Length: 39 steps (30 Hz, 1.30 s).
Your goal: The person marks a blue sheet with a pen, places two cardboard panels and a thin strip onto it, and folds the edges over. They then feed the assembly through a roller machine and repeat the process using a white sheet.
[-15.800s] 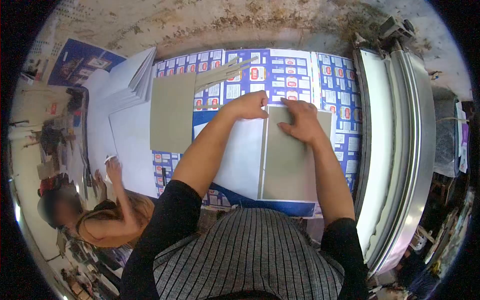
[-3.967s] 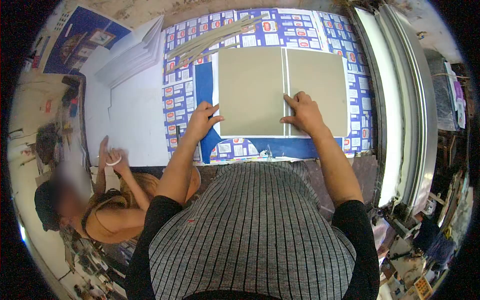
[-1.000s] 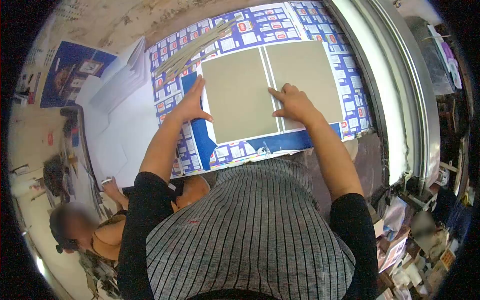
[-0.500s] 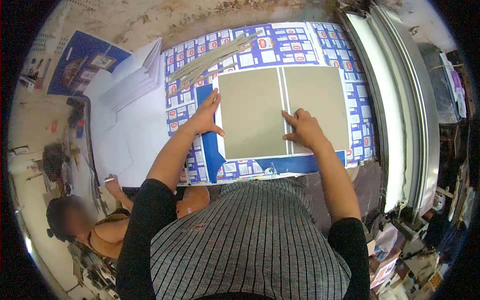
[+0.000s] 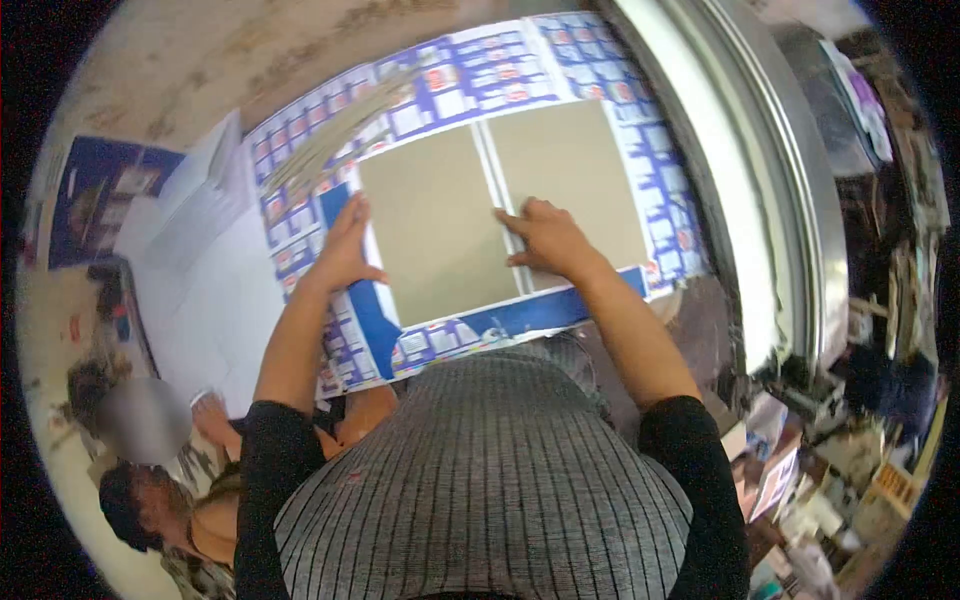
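Note:
Two greyish-brown boards, a left board and a right board, lie side by side on a white-edged blue sheet, with a narrow pale gap between them. My left hand rests at the left board's outer edge, thumb and fingers spread. Over the gap and the inner edge of the right board is my right hand, its index finger and thumb apart and touching the boards near the gap. Neither hand is wrapped round anything.
Thin grey strips lie on the printed blue-and-white sheets behind the boards. White paper covers the table's left part. A long metal-edged unit stands at right. Another person is at the lower left.
The view has shifted and tilted, so the boards and table appear further left and rotated. Both hands keep about the same places on the boards.

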Tool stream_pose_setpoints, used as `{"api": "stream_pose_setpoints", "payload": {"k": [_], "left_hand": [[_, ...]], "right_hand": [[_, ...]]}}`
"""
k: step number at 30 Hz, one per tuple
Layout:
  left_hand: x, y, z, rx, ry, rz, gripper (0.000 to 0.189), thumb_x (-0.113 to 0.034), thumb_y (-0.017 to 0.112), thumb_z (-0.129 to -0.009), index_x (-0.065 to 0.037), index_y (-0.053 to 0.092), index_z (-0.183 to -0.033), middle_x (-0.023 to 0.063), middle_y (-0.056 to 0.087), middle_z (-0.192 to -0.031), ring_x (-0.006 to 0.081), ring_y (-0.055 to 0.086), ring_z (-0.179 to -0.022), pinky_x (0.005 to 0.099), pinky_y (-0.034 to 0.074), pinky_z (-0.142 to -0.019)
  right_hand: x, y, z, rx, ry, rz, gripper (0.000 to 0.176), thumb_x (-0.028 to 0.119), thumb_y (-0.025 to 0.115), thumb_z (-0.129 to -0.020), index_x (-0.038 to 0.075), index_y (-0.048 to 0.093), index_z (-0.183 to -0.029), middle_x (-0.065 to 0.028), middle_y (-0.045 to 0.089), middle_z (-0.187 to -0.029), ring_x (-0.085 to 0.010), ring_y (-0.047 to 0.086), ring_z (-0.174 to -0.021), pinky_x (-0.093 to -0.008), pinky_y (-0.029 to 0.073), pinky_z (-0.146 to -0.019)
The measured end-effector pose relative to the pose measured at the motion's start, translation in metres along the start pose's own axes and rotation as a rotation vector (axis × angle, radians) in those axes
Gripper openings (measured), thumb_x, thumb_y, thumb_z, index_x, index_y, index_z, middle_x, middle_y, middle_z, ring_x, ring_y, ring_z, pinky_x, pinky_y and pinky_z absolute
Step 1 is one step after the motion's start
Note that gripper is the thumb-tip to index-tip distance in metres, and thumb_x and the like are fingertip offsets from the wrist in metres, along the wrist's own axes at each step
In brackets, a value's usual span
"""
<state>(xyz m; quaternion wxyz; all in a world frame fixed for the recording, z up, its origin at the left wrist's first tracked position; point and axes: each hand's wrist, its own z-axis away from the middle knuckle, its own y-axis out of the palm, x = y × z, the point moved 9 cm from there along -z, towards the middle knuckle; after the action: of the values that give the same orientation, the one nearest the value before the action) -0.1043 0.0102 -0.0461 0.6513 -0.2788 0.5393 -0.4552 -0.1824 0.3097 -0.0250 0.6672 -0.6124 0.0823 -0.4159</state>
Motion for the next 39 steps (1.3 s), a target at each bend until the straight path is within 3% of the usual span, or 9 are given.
{"api": "stream_pose_setpoints", "payload": {"k": [6,15,18,25,28,39], "left_hand": [[-0.017,-0.009,0.003,0.027,-0.040,-0.018,0.145,-0.037,0.097,-0.041,0.006,0.018,-0.155,0.0278,0.014,-0.162,0.0410,0.016,-0.151,0.0422,0.019,-0.124],[-0.007,-0.007,0.001,0.060,-0.106,-0.192,0.145,-0.045,0.095,-0.043,0.006,0.019,-0.155,0.0285,0.019,-0.161,0.0416,0.018,-0.150,0.0453,0.021,-0.122],[-0.002,-0.006,0.004,0.031,-0.096,-0.235,0.143,-0.045,0.094,-0.044,0.002,0.018,-0.156,0.0252,0.021,-0.161,0.0409,0.017,-0.151,0.0561,0.023,-0.119],[-0.007,-0.008,0.011,0.067,-0.189,-0.264,0.143,-0.046,0.094,-0.047,-0.003,0.016,-0.158,0.0171,0.016,-0.166,0.0371,0.014,-0.152,0.0636,0.024,-0.115],[-0.004,-0.005,0.011,0.126,-0.217,-0.271,0.147,-0.052,0.093,-0.048,-0.008,0.009,-0.160,0.0126,0.007,-0.168,0.0368,0.009,-0.154,0.0621,0.020,-0.118],[-0.004,-0.006,0.013,0.123,-0.222,-0.248,0.147,-0.054,0.093,-0.047,-0.008,0.011,-0.160,0.0126,0.008,-0.168,0.0370,0.008,-0.154,0.0643,0.018,-0.117]], "right_hand": [[-0.005,0.005,0.002,0.028,0.044,-0.051,0.082,0.041,0.083,-0.073,0.027,0.051,-0.147,-0.0133,0.054,-0.122,-0.0323,0.052,-0.119,-0.0478,0.046,-0.092],[0.000,-0.003,0.000,0.031,0.026,-0.013,0.077,0.039,0.082,-0.075,0.026,0.052,-0.145,-0.0136,0.056,-0.122,-0.0333,0.054,-0.121,-0.0494,0.049,-0.094],[-0.009,0.008,-0.012,0.028,-0.023,-0.045,0.076,0.040,0.082,-0.076,0.026,0.053,-0.144,-0.0141,0.058,-0.120,-0.0329,0.055,-0.119,-0.0488,0.051,-0.093],[0.001,-0.003,-0.003,0.002,-0.012,-0.006,0.075,0.042,0.082,-0.074,0.026,0.055,-0.143,-0.0138,0.058,-0.118,-0.0315,0.057,-0.117,-0.0464,0.053,-0.090],[0.004,-0.008,-0.003,-0.023,-0.011,-0.002,0.077,0.043,0.082,-0.074,0.026,0.054,-0.143,-0.0128,0.058,-0.116,-0.0316,0.057,-0.116,-0.0458,0.053,-0.089],[0.005,-0.005,-0.005,0.033,0.034,0.042,0.079,0.045,0.080,-0.075,0.028,0.051,-0.146,-0.0128,0.056,-0.117,-0.0314,0.056,-0.116,-0.0458,0.053,-0.090]]}}
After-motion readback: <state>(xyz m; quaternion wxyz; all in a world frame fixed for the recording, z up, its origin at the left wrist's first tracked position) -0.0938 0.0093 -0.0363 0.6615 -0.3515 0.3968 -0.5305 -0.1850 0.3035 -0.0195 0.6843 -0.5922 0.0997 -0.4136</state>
